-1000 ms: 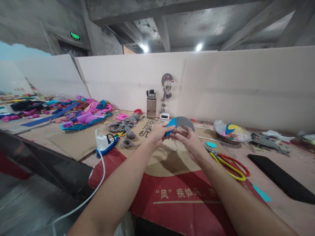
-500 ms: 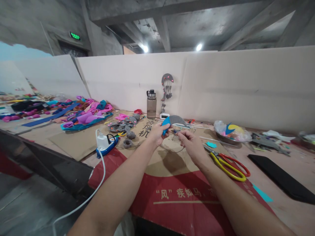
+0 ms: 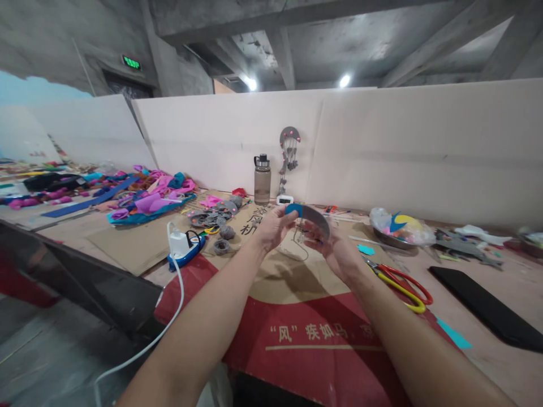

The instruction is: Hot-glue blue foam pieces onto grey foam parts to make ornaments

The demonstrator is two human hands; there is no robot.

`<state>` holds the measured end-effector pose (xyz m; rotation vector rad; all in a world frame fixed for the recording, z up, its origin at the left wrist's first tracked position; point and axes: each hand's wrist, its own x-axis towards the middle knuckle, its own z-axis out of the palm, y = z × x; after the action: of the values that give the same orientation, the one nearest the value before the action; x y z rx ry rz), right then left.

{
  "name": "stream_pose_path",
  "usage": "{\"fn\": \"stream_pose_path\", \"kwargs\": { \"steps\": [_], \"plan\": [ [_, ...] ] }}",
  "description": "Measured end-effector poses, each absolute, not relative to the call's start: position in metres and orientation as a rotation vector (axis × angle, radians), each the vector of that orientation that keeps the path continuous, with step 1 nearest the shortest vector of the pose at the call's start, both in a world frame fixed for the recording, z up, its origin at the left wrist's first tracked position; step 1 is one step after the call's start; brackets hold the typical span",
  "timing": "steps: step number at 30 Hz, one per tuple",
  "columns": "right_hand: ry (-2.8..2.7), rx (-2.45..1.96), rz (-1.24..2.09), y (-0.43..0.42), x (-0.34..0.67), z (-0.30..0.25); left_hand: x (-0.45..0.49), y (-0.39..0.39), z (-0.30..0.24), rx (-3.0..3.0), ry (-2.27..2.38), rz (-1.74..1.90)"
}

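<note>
My left hand [image 3: 272,227] pinches the blue end of a curved grey felt crescent [image 3: 316,217], thumb on the blue piece [image 3: 294,211]. The crescent arches to the right and slopes down toward my right hand [image 3: 333,246]. My right hand's fingers lie behind and under the grey end, smeared by motion, so their grip is unclear. A thin grey cord [image 3: 306,253] hangs in a loop between my hands, above the cardboard. Nearest to my right forearm lie scissors [image 3: 403,285] with red and yellow handles, partly hidden by the arm.
Grey felt pieces [image 3: 212,213] and yarn balls [image 3: 227,232] lie left of my hands, behind a power strip [image 3: 186,251]. A bottle [image 3: 262,181] stands by the partition, where a grey crescent ornament [image 3: 289,138] hangs. A bowl [image 3: 396,240] and black phone [image 3: 483,305] are on the right.
My right hand has moved from near the cord to the crescent's grey end, its fingers now opened more. The crescent has tilted down to the right. My left hand keeps its hold.
</note>
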<state>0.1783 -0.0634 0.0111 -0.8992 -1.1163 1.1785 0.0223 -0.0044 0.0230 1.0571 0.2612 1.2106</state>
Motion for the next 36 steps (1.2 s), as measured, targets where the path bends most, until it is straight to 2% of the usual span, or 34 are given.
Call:
{"fn": "stream_pose_path", "kwargs": {
  "steps": [4, 7, 13, 18, 21, 29, 36],
  "plan": [
    [-1.349, -0.798, 1.461, -0.074, 0.182, 0.023, 0.016, -0.005, 0.024, 1.315, 0.177, 1.161],
    [-1.511, -0.808, 1.436, -0.081, 0.180, 0.026, 0.014, -0.004, 0.024, 1.377, 0.186, 1.155],
    [-1.628, -1.075, 0.874, -0.072, 0.181, 0.020, 0.026, -0.005, 0.020, 1.222, 0.405, 1.243],
    [-1.617, -1.291, 0.472, -0.065, 0.185, 0.015, 0.030, -0.008, 0.019, 1.271, 0.385, 1.001],
    [-1.634, -1.409, 0.298, -0.067, 0.183, 0.015, 0.031, -0.006, 0.016, 1.407, 0.405, 1.021],
    [-1.465, -1.175, 0.497, -0.064, 0.186, 0.017, 0.028, -0.003, 0.016, 1.472, 0.495, 1.135],
    [-1.362, -1.182, 0.439, -0.063, 0.190, 0.018, 0.028, -0.008, 0.021, 1.349, 0.545, 1.165]
  ]
}}
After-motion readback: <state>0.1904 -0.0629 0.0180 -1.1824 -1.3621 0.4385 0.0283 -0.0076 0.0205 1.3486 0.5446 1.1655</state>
